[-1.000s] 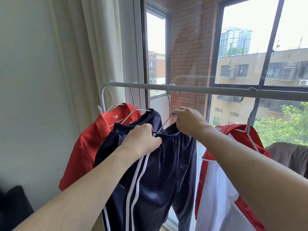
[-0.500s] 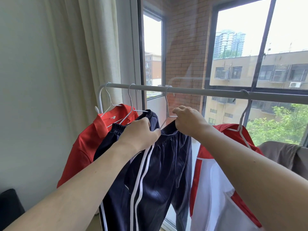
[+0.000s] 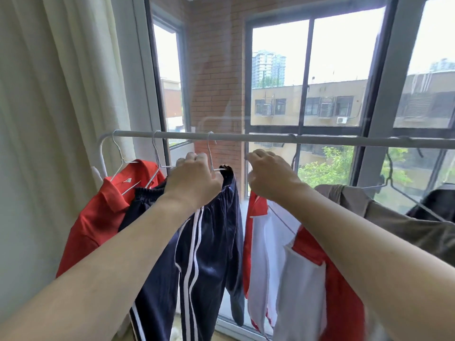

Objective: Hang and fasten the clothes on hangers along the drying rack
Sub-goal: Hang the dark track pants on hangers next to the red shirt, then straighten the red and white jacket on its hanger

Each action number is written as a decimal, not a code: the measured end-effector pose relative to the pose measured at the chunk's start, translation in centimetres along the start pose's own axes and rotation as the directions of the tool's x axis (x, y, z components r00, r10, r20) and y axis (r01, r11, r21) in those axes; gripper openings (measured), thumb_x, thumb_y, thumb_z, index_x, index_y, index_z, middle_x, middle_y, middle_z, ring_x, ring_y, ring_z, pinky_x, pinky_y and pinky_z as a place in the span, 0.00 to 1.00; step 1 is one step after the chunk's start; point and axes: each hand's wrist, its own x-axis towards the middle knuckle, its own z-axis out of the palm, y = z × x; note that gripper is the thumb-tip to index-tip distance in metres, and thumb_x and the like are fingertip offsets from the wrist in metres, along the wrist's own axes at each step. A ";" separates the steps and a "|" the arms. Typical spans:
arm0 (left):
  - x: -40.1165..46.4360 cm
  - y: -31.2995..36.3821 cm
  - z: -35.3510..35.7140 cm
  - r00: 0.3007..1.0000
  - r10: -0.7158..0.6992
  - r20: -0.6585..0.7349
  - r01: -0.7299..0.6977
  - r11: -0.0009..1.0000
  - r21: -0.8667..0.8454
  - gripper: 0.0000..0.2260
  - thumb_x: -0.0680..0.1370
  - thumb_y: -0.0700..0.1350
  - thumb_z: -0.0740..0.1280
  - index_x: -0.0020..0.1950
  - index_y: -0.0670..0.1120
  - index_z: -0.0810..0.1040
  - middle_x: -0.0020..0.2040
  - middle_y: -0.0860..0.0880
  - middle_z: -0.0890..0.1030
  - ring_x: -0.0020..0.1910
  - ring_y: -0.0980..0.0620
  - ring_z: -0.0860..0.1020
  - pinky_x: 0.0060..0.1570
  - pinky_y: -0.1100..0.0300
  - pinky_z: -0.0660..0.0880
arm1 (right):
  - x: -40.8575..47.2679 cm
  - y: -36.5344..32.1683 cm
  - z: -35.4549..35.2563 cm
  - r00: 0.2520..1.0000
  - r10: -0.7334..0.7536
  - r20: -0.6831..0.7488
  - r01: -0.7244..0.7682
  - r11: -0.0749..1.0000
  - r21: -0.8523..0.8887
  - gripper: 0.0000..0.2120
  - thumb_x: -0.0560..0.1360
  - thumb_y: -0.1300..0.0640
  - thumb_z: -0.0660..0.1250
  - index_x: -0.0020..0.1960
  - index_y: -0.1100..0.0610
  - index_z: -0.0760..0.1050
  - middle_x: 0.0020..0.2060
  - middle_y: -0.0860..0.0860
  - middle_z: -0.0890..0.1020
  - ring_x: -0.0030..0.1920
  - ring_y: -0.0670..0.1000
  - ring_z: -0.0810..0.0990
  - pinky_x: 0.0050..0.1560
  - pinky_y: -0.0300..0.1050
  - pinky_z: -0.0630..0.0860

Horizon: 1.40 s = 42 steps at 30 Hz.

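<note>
Half a second ago the right hand (image 3: 268, 177) gripped the navy waistband beside the third white hanger (image 3: 211, 153); it has since let go and shifted right along the rack bar (image 3: 246, 138), now apart from the navy track trousers (image 3: 197, 242) and just above the collar of the red-and-white jacket (image 3: 266, 242). Its fingers are curled, but whether they pinch anything cannot be told. The left hand (image 3: 194, 179) has moved up and right (it sat lower on the waistband before) and grips the bunched waistband at that hanger's shoulder, knuckles up, fingers curled over the cloth below the bar.

The trousers hang from the bar on white hangers, white stripes running down the leg. Left of them on the bar hangs a red polo shirt (image 3: 98, 217) on its own white hanger. Right of the jacket, a brown garment (image 3: 394, 225) and a dark one (image 3: 438, 205) hang farther along the bar, the jacket on a dark hanger (image 3: 294, 153).
</note>
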 end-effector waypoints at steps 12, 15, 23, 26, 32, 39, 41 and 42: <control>-0.5 8.7 0.3 0.998 0.037 0.045 -0.023 0.962 -0.272 0.15 0.79 0.49 0.61 0.61 0.44 0.76 0.60 0.44 0.75 0.60 0.44 0.73 0.61 0.51 0.70 | -8.7 6.2 -5.8 0.980 0.199 -0.028 -0.197 0.978 0.075 0.18 0.76 0.59 0.58 0.64 0.60 0.72 0.61 0.57 0.77 0.61 0.58 0.75 0.61 0.51 0.72; -0.1 10.8 1.3 0.993 0.017 0.120 0.028 0.930 -0.367 0.13 0.80 0.48 0.61 0.61 0.45 0.76 0.58 0.47 0.78 0.57 0.47 0.74 0.54 0.55 0.70 | -9.6 8.1 -5.9 0.958 0.278 0.064 -0.285 0.950 0.129 0.20 0.75 0.57 0.59 0.65 0.61 0.71 0.60 0.57 0.77 0.59 0.58 0.76 0.60 0.52 0.74; 2.6 13.9 4.7 0.969 0.014 0.246 0.105 0.880 -0.463 0.12 0.80 0.48 0.60 0.60 0.47 0.77 0.55 0.48 0.80 0.55 0.49 0.77 0.55 0.54 0.73 | -9.6 10.2 -4.1 0.892 0.365 0.267 -0.411 0.901 0.140 0.20 0.76 0.52 0.58 0.64 0.60 0.71 0.59 0.56 0.78 0.55 0.56 0.77 0.49 0.47 0.73; 3.6 13.9 6.0 0.974 0.017 0.224 0.090 0.882 -0.462 0.16 0.76 0.54 0.62 0.59 0.49 0.77 0.53 0.49 0.81 0.53 0.48 0.79 0.58 0.48 0.77 | -8.7 10.3 -3.2 0.874 0.393 0.287 -0.439 0.890 0.119 0.18 0.77 0.50 0.58 0.60 0.60 0.73 0.54 0.56 0.80 0.49 0.55 0.76 0.44 0.46 0.71; 5.4 13.1 8.1 0.983 0.108 0.150 -0.025 0.881 -0.472 0.15 0.77 0.54 0.65 0.58 0.48 0.79 0.51 0.51 0.81 0.50 0.51 0.80 0.54 0.52 0.79 | -7.1 10.6 -2.2 0.818 0.420 0.393 -0.473 0.880 0.045 0.21 0.77 0.46 0.59 0.62 0.60 0.72 0.57 0.55 0.78 0.52 0.54 0.76 0.48 0.46 0.72; 6.3 13.9 9.7 0.968 0.249 0.034 -0.209 0.872 -0.442 0.12 0.81 0.50 0.65 0.56 0.44 0.81 0.47 0.50 0.84 0.43 0.53 0.82 0.40 0.65 0.75 | -7.1 10.7 -0.8 0.782 0.429 0.453 -0.500 0.865 0.046 0.13 0.76 0.49 0.61 0.51 0.58 0.74 0.47 0.53 0.78 0.44 0.52 0.79 0.35 0.42 0.72; 6.4 14.0 10.0 0.967 0.253 0.007 -0.225 0.873 -0.432 0.12 0.81 0.49 0.64 0.53 0.42 0.82 0.43 0.49 0.84 0.40 0.51 0.82 0.39 0.62 0.77 | -7.1 10.6 -0.5 0.783 0.430 0.449 -0.504 0.862 0.053 0.11 0.76 0.50 0.61 0.49 0.58 0.72 0.45 0.53 0.77 0.41 0.52 0.77 0.34 0.42 0.72; 6.5 14.0 10.1 0.967 0.253 0.003 -0.227 0.872 -0.434 0.12 0.82 0.48 0.64 0.52 0.42 0.83 0.41 0.48 0.84 0.38 0.50 0.82 0.39 0.60 0.78 | -7.1 10.6 -0.3 0.789 0.431 0.439 -0.501 0.864 0.053 0.10 0.77 0.51 0.61 0.46 0.58 0.72 0.43 0.52 0.76 0.40 0.52 0.76 0.33 0.42 0.70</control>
